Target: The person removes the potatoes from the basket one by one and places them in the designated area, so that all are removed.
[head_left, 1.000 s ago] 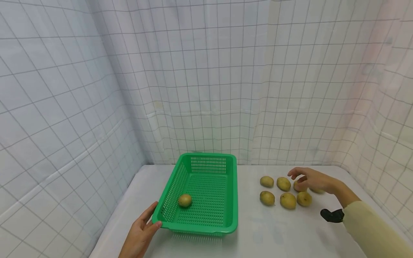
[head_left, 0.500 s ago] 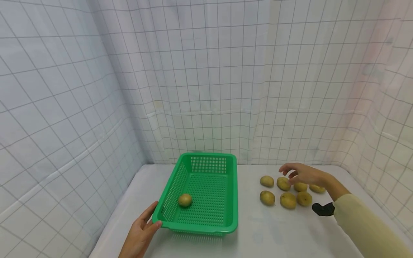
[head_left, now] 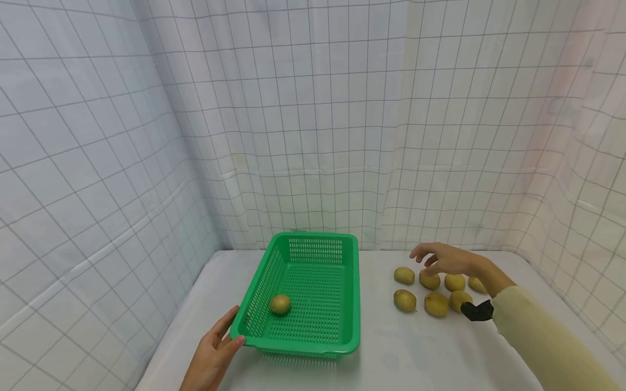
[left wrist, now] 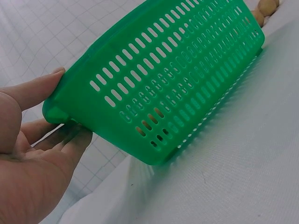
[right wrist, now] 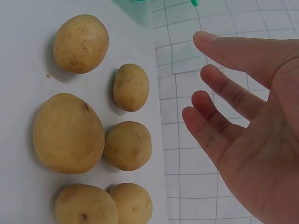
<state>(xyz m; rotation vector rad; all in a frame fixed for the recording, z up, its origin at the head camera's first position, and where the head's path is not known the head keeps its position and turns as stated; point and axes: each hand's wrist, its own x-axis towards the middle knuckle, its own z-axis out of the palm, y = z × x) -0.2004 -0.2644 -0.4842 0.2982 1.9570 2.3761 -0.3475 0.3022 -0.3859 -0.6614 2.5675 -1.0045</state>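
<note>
A green plastic basket (head_left: 303, 346) with slotted sides stands on the white table, one potato (head_left: 280, 304) lying inside it near the left wall. My left hand (head_left: 210, 355) grips the basket's near left corner; the left wrist view has the thumb (left wrist: 39, 88) on the rim and the fingers curled beneath. Over the potatoes to the right, my right hand (head_left: 447, 259) hovers with fingers loosely bent and nothing held. Its thumb overlaps a back-row potato (head_left: 429, 279) in the head view. In the right wrist view, the spread fingers (right wrist: 205, 130) are apart from the potatoes.
Several potatoes lie in two rows on the right half of the table, among them a large one (right wrist: 68, 133) in the front row. A black device (head_left: 476, 310) sits at the right sleeve (head_left: 538, 336). Grid-patterned white curtains (head_left: 313, 136) enclose the table's back and sides.
My right hand has moved left and slightly up, from the right-hand potatoes to above the back row's left part. The left hand and the basket stay where they were.
</note>
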